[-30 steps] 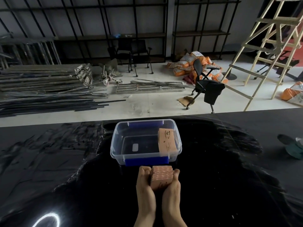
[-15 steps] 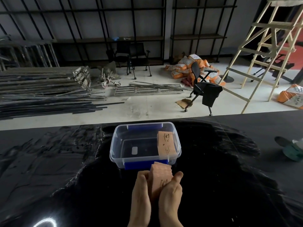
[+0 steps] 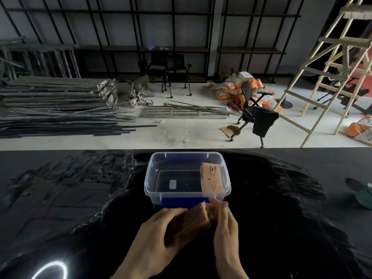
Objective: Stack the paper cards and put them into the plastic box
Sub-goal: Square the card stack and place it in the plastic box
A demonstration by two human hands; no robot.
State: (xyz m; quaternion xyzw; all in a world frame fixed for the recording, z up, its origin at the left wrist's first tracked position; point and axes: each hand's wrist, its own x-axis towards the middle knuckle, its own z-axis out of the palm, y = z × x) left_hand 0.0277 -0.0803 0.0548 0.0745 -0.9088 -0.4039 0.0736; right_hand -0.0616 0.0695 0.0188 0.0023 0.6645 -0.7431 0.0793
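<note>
A clear plastic box (image 3: 149, 182) with blue clips stands on the black table, just beyond my hands. Inside it, against the right wall, lies a stack of brown paper cards (image 3: 211, 179) with printing on top. A second stack of brown cards (image 3: 196, 217) is tilted on its edge between my hands, close to the box's near blue clip. My left hand (image 3: 159, 234) grips this stack from the left and below. My right hand (image 3: 223, 222) presses on its right side with the fingers along the top edge.
The black glossy table (image 3: 80, 198) stretches wide on both sides. A green object (image 3: 362, 196) lies at the far right of the table. Beyond the table's far edge are a floor with metal bars, office chairs, orange sacks and a wooden ladder.
The card stack has turned from upright between my palms to tilted on its edge. My hands have spread apart around it and stay just in front of the box.
</note>
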